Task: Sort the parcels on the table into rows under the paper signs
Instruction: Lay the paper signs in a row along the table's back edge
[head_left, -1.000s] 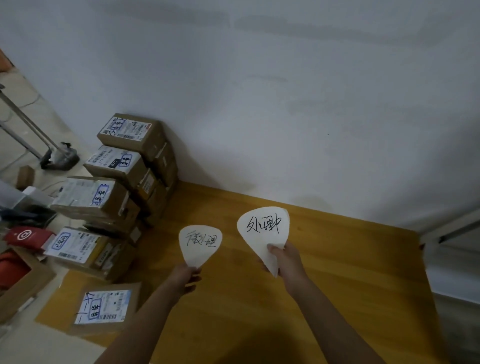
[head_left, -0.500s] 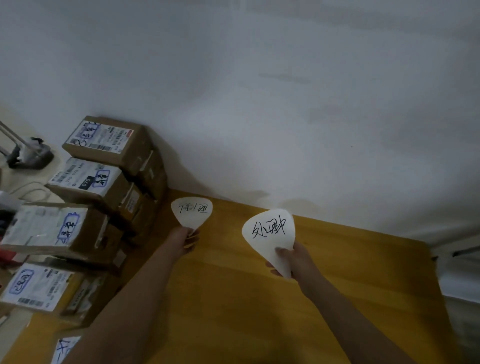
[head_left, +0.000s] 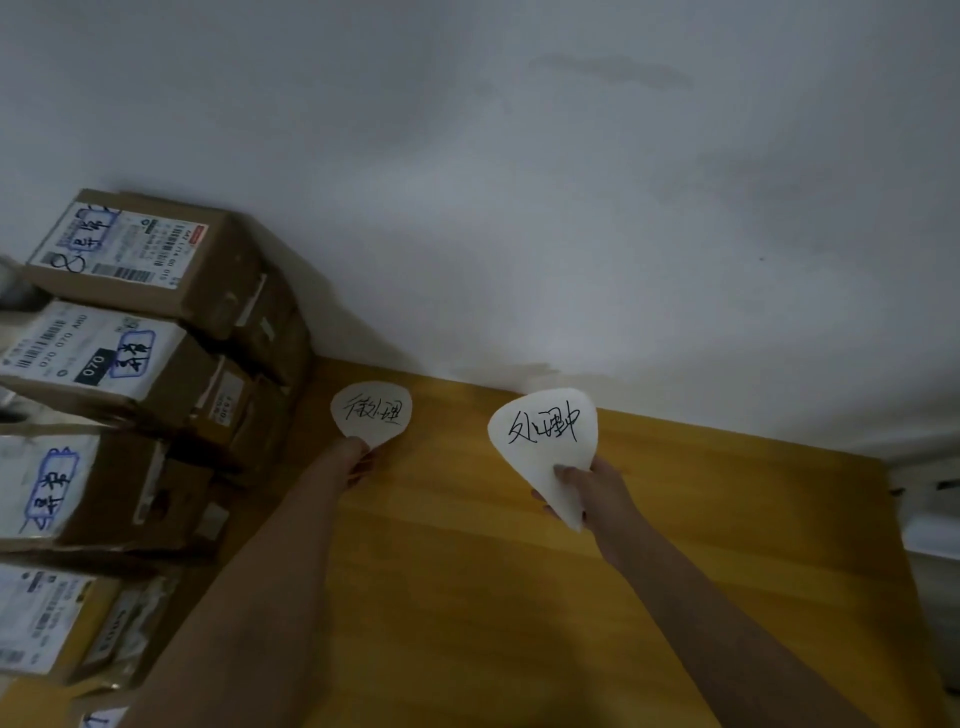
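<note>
While both forearms reach out over the worktop (head_left: 519, 613), I read each hand as grasping one paper sign.

1. Left hand (head_left: 353, 460): it pinches the narrow lower tip of the left sign (head_left: 371, 413). The back of the hand covers most of the fingers, so I cannot confirm the exact grip. This sign sits near the far edge of the worktop, close to the wall (head_left: 519, 208) and just beside the parcels (head_left: 104, 364). I cannot tell whether it lies flat on the wood or is held just above it.

2. Right hand (head_left: 592, 493): the thumb presses on the face of the right sign (head_left: 545, 441) and the other fingers curl beneath it. The pointed lower end of this sign shows below the hand. It is held clear of the worktop, well apart from the left sign, with its face tilted toward the camera.

3. Both signs carry black handwritten characters. The strokes on the left sign are thin and hard to make out.

4. Parcels: brown cartons are stacked at the left end of the worktop, with the top parcel (head_left: 140, 260) against the wall. The left frame edge cuts off most of them. Their white labels bear blue handwritten marks, and the printed text is too blurred to read. Only a sliver of label shows at the bottom left corner.
</note>
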